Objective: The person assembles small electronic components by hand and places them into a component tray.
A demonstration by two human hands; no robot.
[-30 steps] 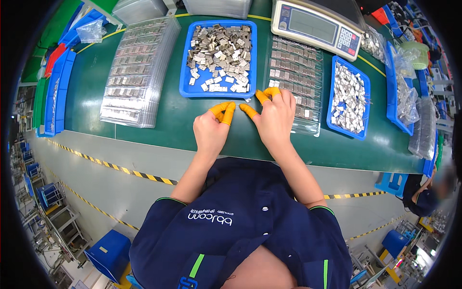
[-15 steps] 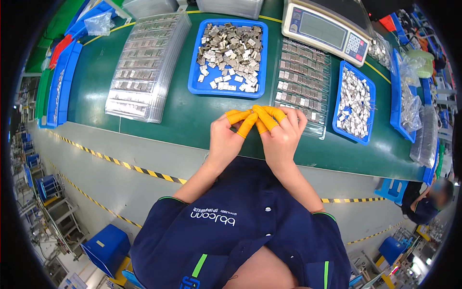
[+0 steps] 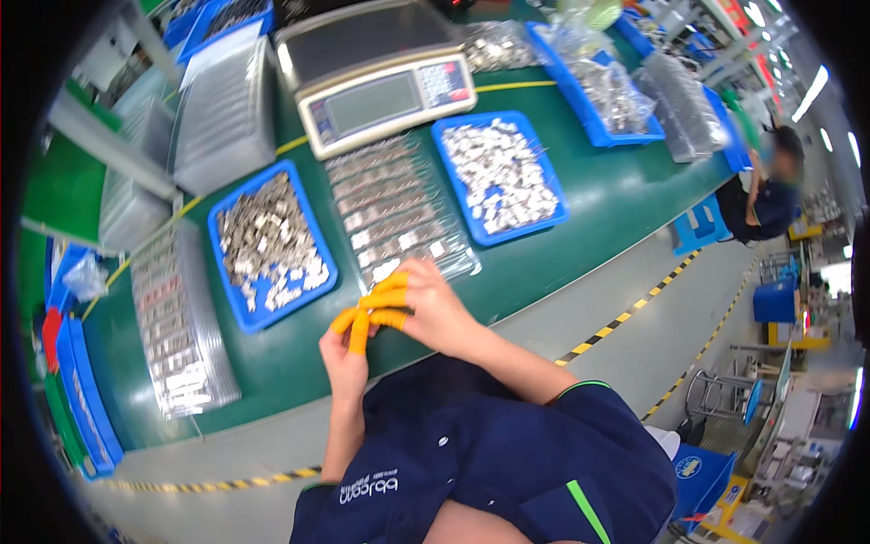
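My left hand [image 3: 346, 363] and my right hand [image 3: 433, 310] meet fingertip to fingertip over the table's near edge, both wearing yellow finger covers. Their fingers are pinched together; whatever sits between the tips is too small and covered to make out. Just beyond my right hand lies a clear plastic tray [image 3: 385, 210] with rows of small metal pieces. Left of it, a blue tray [image 3: 294, 310] holds a heap of small silvery metal parts [image 3: 267, 231]. To the right, another blue tray [image 3: 526, 232] is filled with small whitish parts [image 3: 501, 174].
A digital scale [image 3: 376, 102] stands behind the clear tray. Stacked clear trays [image 3: 177, 317] lie at the left, and more stacks [image 3: 225, 118] at the back. Bagged parts fill a blue bin [image 3: 589, 100] at the back right. A person [image 3: 770, 186] sits beyond, near a blue stool [image 3: 700, 227].
The view has swung to the right and tilted, so the table runs diagonally. My hands remain pinched together in front of the trays.
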